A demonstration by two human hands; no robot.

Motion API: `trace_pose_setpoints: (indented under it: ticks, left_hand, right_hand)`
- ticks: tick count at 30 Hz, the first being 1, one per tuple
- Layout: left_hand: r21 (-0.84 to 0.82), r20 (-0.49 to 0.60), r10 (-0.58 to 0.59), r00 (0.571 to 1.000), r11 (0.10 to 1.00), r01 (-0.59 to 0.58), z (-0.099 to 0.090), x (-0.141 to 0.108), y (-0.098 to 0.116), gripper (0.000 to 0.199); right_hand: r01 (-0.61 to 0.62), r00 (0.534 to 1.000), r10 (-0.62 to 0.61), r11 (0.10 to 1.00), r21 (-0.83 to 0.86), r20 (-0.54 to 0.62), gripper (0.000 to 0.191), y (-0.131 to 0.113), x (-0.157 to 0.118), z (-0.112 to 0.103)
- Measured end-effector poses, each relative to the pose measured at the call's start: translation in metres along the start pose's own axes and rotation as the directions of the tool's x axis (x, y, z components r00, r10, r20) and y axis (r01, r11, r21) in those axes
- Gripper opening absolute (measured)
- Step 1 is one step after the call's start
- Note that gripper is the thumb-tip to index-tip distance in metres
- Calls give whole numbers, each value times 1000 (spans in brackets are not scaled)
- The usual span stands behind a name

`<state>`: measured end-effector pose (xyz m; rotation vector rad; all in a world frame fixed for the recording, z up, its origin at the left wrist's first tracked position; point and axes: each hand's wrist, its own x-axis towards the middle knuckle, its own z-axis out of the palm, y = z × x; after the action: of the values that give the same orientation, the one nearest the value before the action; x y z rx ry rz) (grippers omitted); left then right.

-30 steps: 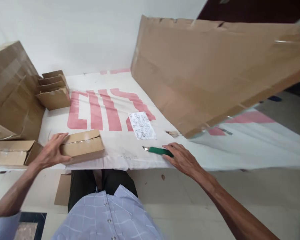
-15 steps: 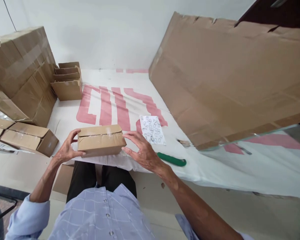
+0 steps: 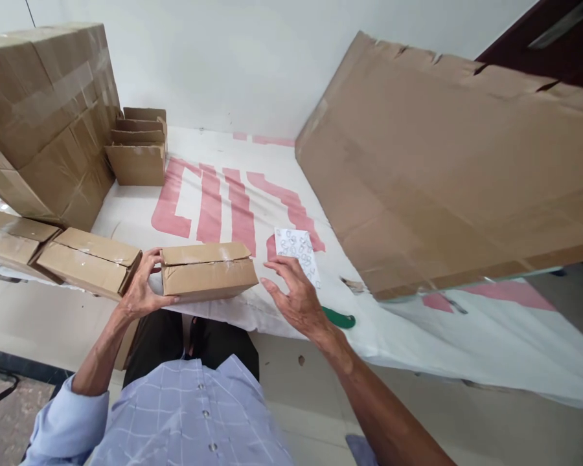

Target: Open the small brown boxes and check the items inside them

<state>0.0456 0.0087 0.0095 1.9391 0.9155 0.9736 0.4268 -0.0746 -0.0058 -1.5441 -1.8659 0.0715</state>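
Note:
A closed cardboard box (image 3: 211, 278) lies lengthwise at the front edge of the cloth-covered table. My left hand (image 3: 147, 288) grips its left end, with the thumb along the front and the fingers behind. Just off the box's right end, my right hand (image 3: 296, 294) is open and empty, fingers slightly curled. A sheet of paper with small drawn shapes (image 3: 294, 244) lies behind that hand, which covers part of it. Partly hidden by my right wrist is a green-handled tool (image 3: 339, 318); its kind cannot be made out.
Two more closed boxes, a nearer one (image 3: 90, 259) and a farther one (image 3: 10, 236), line the table's front edge at left. Behind them stand a large taped carton (image 3: 48, 123) and an open-topped box (image 3: 136, 165). A big cardboard sheet (image 3: 447, 175) leans at right.
My right hand has drawn away from the box's right end. The box and my left hand appear slightly farther right, and the boxes at left show more, as the view has shifted.

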Motion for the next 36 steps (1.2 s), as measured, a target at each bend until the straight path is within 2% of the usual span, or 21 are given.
trace_pose_setpoints:
  ticks: [3, 5, 7, 9, 11, 14, 17, 19, 21, 24, 27, 31, 36]
  left_hand:
    - [4, 2, 18, 1000, 1000, -18, -1, -1, -3, 76]
    - [7, 4, 22, 1000, 1000, -22, -1, -1, -7, 78]
    - [9, 11, 15, 1000, 1000, -15, -2, -1, -10, 80]
    - [8, 19, -5, 1000, 1000, 5, -1, -1, -11, 84]
    - [8, 26, -32, 999, 999, 32, 0, -1, -11, 89]
    - [13, 34, -66, 997, 998, 65, 4, -1, -6, 85]
    - [19, 44, -53, 998, 998, 52, 7, 0, -1, 80]
    - [20, 46, -26, 999, 999, 26, 7, 1, 1, 81]
    - [23, 54, -1, 999, 1000, 0, 6, 1, 2, 82]
    - [47, 75, 24, 997, 999, -28, 5, 1, 4, 82]
    - [68, 78, 32, 996, 997, -38, 5, 0, 6, 82]
    - [84, 82, 45, 996, 995, -52, 6, 0, 9, 81]
    - [113, 85, 69, 994, 991, -79, 6, 2, 12, 78]
  right_hand:
    - [-116, 974, 155, 967, -229, 163, 32, 54, -38, -13]
    - [-200, 914, 306, 912, -359, 268, 32, 88, -66, -19]
    - [-245, 863, 393, 875, -417, 318, 29, 112, -87, -22]
    - [-250, 858, 402, 871, -423, 320, 26, 125, -99, -22]
    - [-257, 883, 380, 883, -394, 276, 26, 126, -99, -21]
    - [-303, 929, 343, 920, -248, 138, 32, 111, -80, -21]
    - [-239, 970, 240, 970, -31, 30, 36, 73, -41, -30]
    - [-132, 990, 128, 989, 72, 58, 35, 38, -10, -41]
    - [-26, 987, 2, 989, 145, 159, 33, 1, 22, -50]
    - [117, 933, -165, 980, 163, 320, 30, -45, 64, -57]
    - [246, 853, -264, 964, 100, 451, 28, -72, 94, -54]
    - [377, 790, -298, 925, -43, 535, 24, -90, 118, -44]
    - [460, 746, -292, 876, -145, 598, 19, -97, 124, -31]
